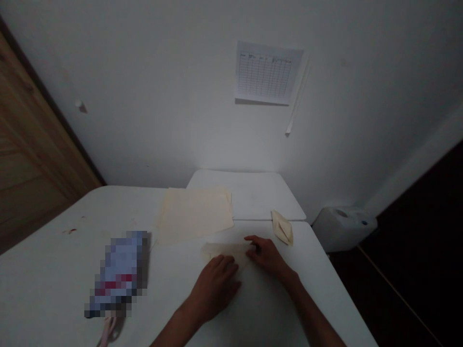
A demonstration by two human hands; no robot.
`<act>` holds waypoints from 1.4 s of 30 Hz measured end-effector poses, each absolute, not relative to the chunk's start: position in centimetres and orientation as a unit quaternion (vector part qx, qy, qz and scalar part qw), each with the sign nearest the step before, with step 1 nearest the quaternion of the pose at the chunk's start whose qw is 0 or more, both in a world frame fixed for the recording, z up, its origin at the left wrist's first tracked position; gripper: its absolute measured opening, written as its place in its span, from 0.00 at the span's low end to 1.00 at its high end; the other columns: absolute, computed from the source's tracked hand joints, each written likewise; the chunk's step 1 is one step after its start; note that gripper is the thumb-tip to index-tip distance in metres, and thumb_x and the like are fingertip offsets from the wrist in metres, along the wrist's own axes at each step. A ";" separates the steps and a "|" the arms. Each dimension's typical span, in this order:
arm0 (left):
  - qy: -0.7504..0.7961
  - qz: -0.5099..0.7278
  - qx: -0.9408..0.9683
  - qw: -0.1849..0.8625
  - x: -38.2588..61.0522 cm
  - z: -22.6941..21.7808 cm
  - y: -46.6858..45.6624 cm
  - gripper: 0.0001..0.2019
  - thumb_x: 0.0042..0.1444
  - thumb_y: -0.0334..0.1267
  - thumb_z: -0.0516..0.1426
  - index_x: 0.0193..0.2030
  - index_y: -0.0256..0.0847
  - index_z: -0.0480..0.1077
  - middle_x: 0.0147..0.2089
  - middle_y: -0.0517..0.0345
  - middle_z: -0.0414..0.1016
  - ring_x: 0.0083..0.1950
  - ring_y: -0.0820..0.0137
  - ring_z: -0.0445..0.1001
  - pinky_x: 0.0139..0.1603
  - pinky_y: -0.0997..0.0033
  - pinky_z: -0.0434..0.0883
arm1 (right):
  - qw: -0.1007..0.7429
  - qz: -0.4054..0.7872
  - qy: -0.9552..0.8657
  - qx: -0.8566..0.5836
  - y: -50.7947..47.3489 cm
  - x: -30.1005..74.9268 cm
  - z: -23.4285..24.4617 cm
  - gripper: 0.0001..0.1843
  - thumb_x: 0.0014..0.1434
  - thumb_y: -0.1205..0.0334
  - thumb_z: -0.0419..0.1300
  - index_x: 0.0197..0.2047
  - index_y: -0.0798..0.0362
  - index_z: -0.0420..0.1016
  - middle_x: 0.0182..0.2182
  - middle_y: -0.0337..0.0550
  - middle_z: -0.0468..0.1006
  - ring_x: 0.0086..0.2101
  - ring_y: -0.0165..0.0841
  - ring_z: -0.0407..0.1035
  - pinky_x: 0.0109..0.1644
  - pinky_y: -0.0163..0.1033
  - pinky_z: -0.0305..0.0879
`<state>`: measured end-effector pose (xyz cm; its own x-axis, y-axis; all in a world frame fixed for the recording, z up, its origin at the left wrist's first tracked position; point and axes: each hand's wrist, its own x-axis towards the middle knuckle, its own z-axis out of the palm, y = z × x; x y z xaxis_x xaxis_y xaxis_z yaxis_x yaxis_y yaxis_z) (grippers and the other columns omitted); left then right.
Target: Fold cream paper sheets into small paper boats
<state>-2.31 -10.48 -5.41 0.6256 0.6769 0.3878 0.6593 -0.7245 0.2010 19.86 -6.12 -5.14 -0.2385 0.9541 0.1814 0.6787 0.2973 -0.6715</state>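
Observation:
A cream-coloured folded sheet of paper (231, 249) lies on the white table under both my hands. My left hand (216, 285) rests on its near left part, fingers laid over the paper and thumb apart. At the paper's right end, my right hand (269, 256) has its thumb and a curled finger closed at the edge, while the index finger sticks out above. Its exact grip is dim and partly hidden. Right of that hand sits a small folded paper piece (282, 227) with pointed ends. Behind my left hand is a flat cream sheet (197, 212).
On the left of the white table (173, 299) lies a pixelated blue-grey item (121, 267) with a strap (106, 332). A white board or panel (253, 193) adjoins the table by the wall. A white plastic container (345, 229) stands beyond the right edge.

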 end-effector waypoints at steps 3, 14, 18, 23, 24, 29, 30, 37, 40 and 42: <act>0.384 0.208 0.899 0.019 -1.8 -6.0 -9.9 0.11 0.56 0.40 0.58 0.46 0.42 0.69 0.50 0.50 0.71 0.50 0.57 0.69 0.51 0.53 0.69 | 0.293 0.249 -0.748 -0.540 -6.2 20.2 -5.1 0.22 0.53 0.67 0.61 0.52 0.50 0.73 0.33 0.39 0.79 0.29 0.30 0.71 0.38 0.35 0.65; 0.406 0.218 0.887 -0.027 -0.8 -5.9 -9.3 0.12 0.55 0.40 0.59 0.45 0.39 0.69 0.51 0.47 0.71 0.50 0.56 0.69 0.50 0.52 0.69 | 0.319 0.301 -0.728 -0.527 -5.6 20.6 -4.4 0.23 0.50 0.70 0.62 0.51 0.51 0.73 0.33 0.39 0.77 0.28 0.29 0.71 0.33 0.33 0.66; 0.373 0.231 0.898 -0.034 -0.5 -5.7 -8.8 0.10 0.56 0.40 0.58 0.44 0.40 0.69 0.48 0.48 0.72 0.49 0.57 0.70 0.50 0.52 0.69 | 0.320 0.323 -0.724 -0.519 -5.3 20.7 -4.7 0.25 0.50 0.71 0.62 0.53 0.51 0.72 0.34 0.39 0.77 0.27 0.28 0.71 0.31 0.32 0.65; 0.334 0.203 0.920 -0.024 0.6 -5.6 -8.4 0.08 0.57 0.39 0.58 0.42 0.41 0.69 0.43 0.50 0.72 0.44 0.61 0.71 0.45 0.58 0.71 | 0.317 0.337 -0.722 -0.515 -5.2 20.6 -5.1 0.27 0.49 0.71 0.62 0.54 0.51 0.71 0.35 0.39 0.77 0.27 0.27 0.71 0.31 0.32 0.66; 0.331 0.194 0.923 -0.027 0.8 -5.6 -8.4 0.07 0.57 0.39 0.58 0.41 0.41 0.69 0.42 0.51 0.73 0.43 0.62 0.71 0.44 0.59 0.71 | 0.316 0.337 -0.722 -0.515 -5.2 20.5 -5.2 0.27 0.49 0.71 0.62 0.54 0.51 0.71 0.35 0.39 0.77 0.27 0.28 0.71 0.31 0.32 0.66; 0.319 0.172 0.931 -0.047 1.4 -5.7 -8.1 0.04 0.59 0.37 0.56 0.36 0.40 0.70 0.37 0.53 0.73 0.39 0.63 0.71 0.40 0.62 0.70 | 0.319 0.334 -0.719 -0.519 -5.3 20.5 -5.3 0.28 0.48 0.73 0.61 0.54 0.51 0.71 0.35 0.39 0.78 0.27 0.27 0.71 0.32 0.32 0.66; 0.316 0.170 0.932 -0.048 1.4 -5.8 -8.0 0.04 0.59 0.36 0.55 0.35 0.40 0.70 0.37 0.53 0.73 0.38 0.64 0.71 0.40 0.62 0.70 | 0.322 0.333 -0.718 -0.519 -5.3 20.5 -5.3 0.28 0.48 0.73 0.61 0.54 0.52 0.71 0.35 0.39 0.78 0.26 0.27 0.71 0.32 0.32 0.66; 0.353 0.220 0.909 0.035 1.3 -6.2 -7.6 0.07 0.58 0.31 0.54 0.30 0.41 0.71 0.33 0.55 0.72 0.38 0.66 0.70 0.39 0.66 0.69 | 0.351 0.325 -0.715 -0.510 -5.9 20.5 -5.2 0.25 0.50 0.71 0.60 0.54 0.52 0.71 0.36 0.40 0.78 0.26 0.27 0.71 0.32 0.33 0.67; 0.380 0.253 0.883 0.103 1.3 -6.0 -7.2 0.07 0.56 0.30 0.55 0.29 0.41 0.72 0.33 0.55 0.72 0.38 0.67 0.71 0.38 0.69 0.68 | 0.399 0.280 -0.708 -0.511 -6.8 20.6 -5.5 0.22 0.54 0.69 0.59 0.53 0.52 0.70 0.39 0.42 0.77 0.30 0.29 0.71 0.35 0.35 0.69; 0.400 0.265 0.867 0.137 1.4 -5.9 -6.9 0.07 0.55 0.30 0.55 0.29 0.40 0.73 0.33 0.56 0.73 0.38 0.67 0.71 0.38 0.70 0.68 | 0.431 0.227 -0.703 -0.518 -7.6 20.8 -5.7 0.18 0.56 0.68 0.58 0.50 0.51 0.71 0.40 0.42 0.77 0.31 0.29 0.71 0.37 0.36 0.69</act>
<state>1.40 -6.93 -5.87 0.5392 0.7661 0.3498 0.6209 -0.6422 0.4495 20.80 -7.58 -5.74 -0.0912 0.9242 0.3708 0.5326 0.3599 -0.7661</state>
